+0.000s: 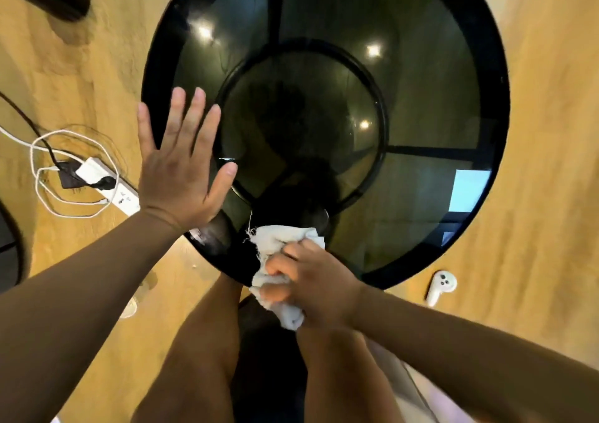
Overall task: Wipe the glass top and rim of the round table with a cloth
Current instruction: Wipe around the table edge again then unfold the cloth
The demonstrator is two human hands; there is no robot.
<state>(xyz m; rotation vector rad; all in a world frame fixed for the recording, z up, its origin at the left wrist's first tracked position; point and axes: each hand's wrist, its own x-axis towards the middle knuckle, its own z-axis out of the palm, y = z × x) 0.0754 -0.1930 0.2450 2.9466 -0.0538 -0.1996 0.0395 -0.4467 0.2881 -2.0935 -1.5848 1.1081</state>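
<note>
The white cloth [282, 240], bunched in the curled fingers of the right hand [312, 281] at the near rim of the round glass table [496, 75], should be pressed firmly along that edge, the table being steadied by the flat, spread left hand [178, 163].

Warm, fairly bright indoor light; ceiling lamps glare as small spots on the dark glass top [421, 98], edges bow with wide-angle distortion, near arms slightly soft
</note>
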